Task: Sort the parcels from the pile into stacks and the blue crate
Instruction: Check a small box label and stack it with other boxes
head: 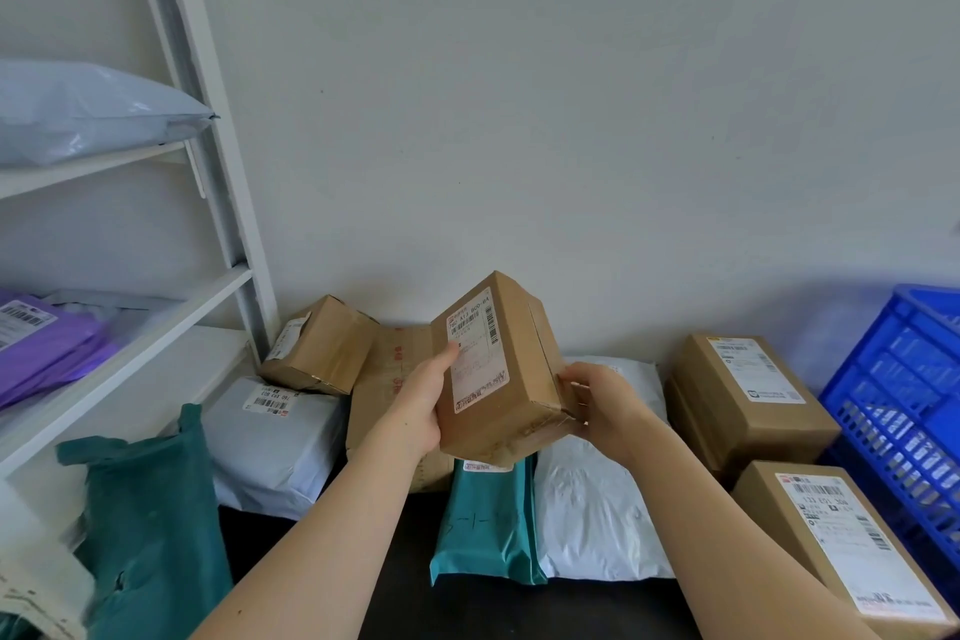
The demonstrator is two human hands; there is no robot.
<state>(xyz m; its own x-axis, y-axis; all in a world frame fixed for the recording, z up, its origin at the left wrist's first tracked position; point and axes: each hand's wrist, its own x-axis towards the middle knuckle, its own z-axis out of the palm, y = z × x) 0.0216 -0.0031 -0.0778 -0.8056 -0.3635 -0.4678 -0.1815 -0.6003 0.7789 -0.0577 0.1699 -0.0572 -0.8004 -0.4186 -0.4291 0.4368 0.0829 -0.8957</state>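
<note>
Box [506, 369] — both hands gripping

A small brown cardboard box [498, 369] is held by both hands [415, 411] [602, 405], left of the blue plastic crate [904, 411].

— Where is the camera looking from?
— It is sitting on the person's head, facing forward and down, looking closely at a box [498, 369], with the wall [571, 94] filling the upper half.
</note>
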